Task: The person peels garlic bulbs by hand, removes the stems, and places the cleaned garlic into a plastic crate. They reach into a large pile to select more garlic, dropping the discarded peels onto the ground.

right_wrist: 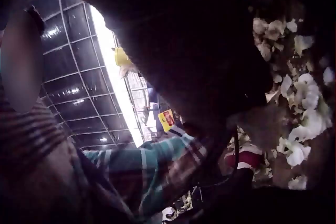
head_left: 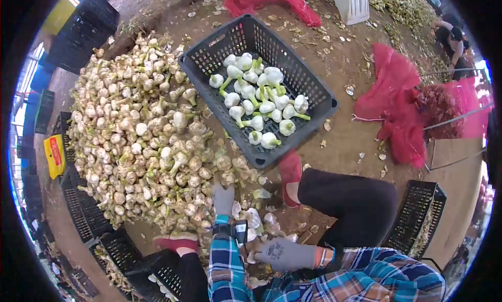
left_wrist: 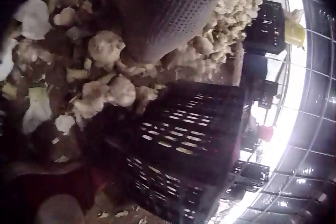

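My left hand (head_left: 224, 198), in a grey glove, reaches forward to the near edge of a large pile of untrimmed garlic bulbs (head_left: 151, 124), fingertips right at the bulbs. In the left wrist view the gloved hand (left_wrist: 163, 14) fills the top, above loose garlic bulbs (left_wrist: 106, 47). My right hand (head_left: 285, 254), also gloved in grey, is low in front of my body, its fingers pointing left. A blurred tan shape is at those fingertips, and I cannot tell whether they grip it. Clean white garlic bulbs (head_left: 255, 93) with short green stems lie in a black plastic crate (head_left: 214, 95).
White peelings (head_left: 253, 218) litter the ground between my feet. Black crates (head_left: 121, 249) stand at lower left, another crate (head_left: 418, 218) at right. Red mesh sacks (head_left: 389, 93) lie at right, a yellow bag (head_left: 54, 155) at left. Another person (head_left: 454, 43) crouches at far right.
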`<state>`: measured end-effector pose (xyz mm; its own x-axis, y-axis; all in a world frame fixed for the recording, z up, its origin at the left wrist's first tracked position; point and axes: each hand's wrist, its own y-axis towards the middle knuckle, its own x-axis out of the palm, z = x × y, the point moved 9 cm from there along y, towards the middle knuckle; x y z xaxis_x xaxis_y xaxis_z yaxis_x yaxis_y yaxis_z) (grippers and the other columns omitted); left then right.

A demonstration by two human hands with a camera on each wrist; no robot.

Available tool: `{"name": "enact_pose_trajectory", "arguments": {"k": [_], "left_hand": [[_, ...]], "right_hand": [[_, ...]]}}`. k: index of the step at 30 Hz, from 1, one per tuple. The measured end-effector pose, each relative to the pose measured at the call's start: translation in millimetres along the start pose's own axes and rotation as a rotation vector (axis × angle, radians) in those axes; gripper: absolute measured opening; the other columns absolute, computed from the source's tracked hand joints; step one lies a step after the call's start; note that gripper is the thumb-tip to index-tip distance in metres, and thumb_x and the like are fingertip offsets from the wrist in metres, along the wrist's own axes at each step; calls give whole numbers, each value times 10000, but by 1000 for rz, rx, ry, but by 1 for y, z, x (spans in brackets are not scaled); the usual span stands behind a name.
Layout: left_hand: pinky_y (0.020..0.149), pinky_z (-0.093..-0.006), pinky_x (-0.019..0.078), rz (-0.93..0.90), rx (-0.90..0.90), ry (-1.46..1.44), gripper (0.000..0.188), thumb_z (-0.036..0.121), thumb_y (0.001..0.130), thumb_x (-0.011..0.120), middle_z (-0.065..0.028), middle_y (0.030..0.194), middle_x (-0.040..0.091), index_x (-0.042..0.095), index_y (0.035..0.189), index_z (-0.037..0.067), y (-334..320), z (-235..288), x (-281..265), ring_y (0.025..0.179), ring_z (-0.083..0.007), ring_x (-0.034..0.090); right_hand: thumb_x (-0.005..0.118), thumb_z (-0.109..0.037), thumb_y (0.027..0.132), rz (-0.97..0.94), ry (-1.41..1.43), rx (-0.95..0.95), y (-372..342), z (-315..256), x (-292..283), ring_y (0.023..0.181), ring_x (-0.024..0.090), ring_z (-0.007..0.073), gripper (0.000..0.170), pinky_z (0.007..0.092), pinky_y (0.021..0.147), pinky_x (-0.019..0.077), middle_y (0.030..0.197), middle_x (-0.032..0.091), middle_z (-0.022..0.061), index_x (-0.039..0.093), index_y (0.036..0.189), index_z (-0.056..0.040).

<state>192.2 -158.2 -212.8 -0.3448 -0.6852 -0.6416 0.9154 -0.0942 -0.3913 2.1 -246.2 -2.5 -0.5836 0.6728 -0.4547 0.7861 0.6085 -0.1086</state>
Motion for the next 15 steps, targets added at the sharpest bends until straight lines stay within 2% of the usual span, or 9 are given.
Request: {"name": "enact_pose_trajectory", "arguments": {"k": [1,3,5,7,9,11,12,13,15], "left_hand": [[938,-439,450,-7,-3,-12,651,216,792,679,-315,1280,503,435,1367,31,4,-1,8,1126,-438,537],[939,-438,451,-35,-31,210,649,191,785,677,-291,1256,522,427,1363,35,11,-7,20,1116,-434,539],[932,-446,453,-23,13,171,648,185,772,687,-289,1233,533,433,1342,11,14,-6,19,1098,-436,546],[916,-461,456,14,107,120,646,172,748,706,-284,1187,555,444,1301,-37,10,-2,9,1061,-440,562],[865,-424,492,10,109,-57,609,141,758,704,-245,1182,568,458,1286,-35,-7,3,-9,1025,-376,601],[796,-335,517,-221,-282,-845,540,93,780,687,-175,1091,602,467,1259,-26,-42,-4,-10,966,-261,618],[751,-275,517,-139,-268,-930,461,51,804,651,-108,1008,595,473,1227,4,-60,2,-28,901,-169,600],[771,-280,520,-211,-266,-1058,451,29,810,624,-105,1014,592,463,1231,15,-84,24,-41,892,-167,602],[805,-300,526,-261,-283,-1125,510,14,802,611,-113,1095,579,429,1278,26,-123,36,-62,945,-185,605]], "right_hand": [[593,-130,713,52,0,-34,2,1,-3,891,607,330,451,403,709,501,1068,564,161,529,1147,-26],[592,-124,714,-52,6,20,9,6,4,944,600,330,470,411,742,501,1078,569,157,526,1168,-22],[605,-135,708,-212,75,133,11,18,28,985,595,325,474,419,775,499,1093,571,155,541,1163,-19],[608,-131,706,-163,66,118,14,11,11,997,594,325,465,419,785,499,1101,572,151,550,1155,-23],[611,-127,705,-113,59,87,17,5,2,1009,594,324,455,419,795,498,1110,573,146,559,1146,-26],[635,-158,746,-4,96,65,16,11,1,1065,580,318,436,403,857,490,1163,571,138,572,1160,-40],[656,-223,810,-97,103,141,18,17,1,1140,546,309,427,390,922,461,1235,555,132,574,1193,-55],[656,-223,810,-96,106,122,17,16,7,1140,546,309,427,390,922,461,1235,555,132,574,1193,-55],[645,-283,880,132,358,431,10,45,3,1141,557,286,430,371,924,455,1242,569,136,564,1228,-43]]}}
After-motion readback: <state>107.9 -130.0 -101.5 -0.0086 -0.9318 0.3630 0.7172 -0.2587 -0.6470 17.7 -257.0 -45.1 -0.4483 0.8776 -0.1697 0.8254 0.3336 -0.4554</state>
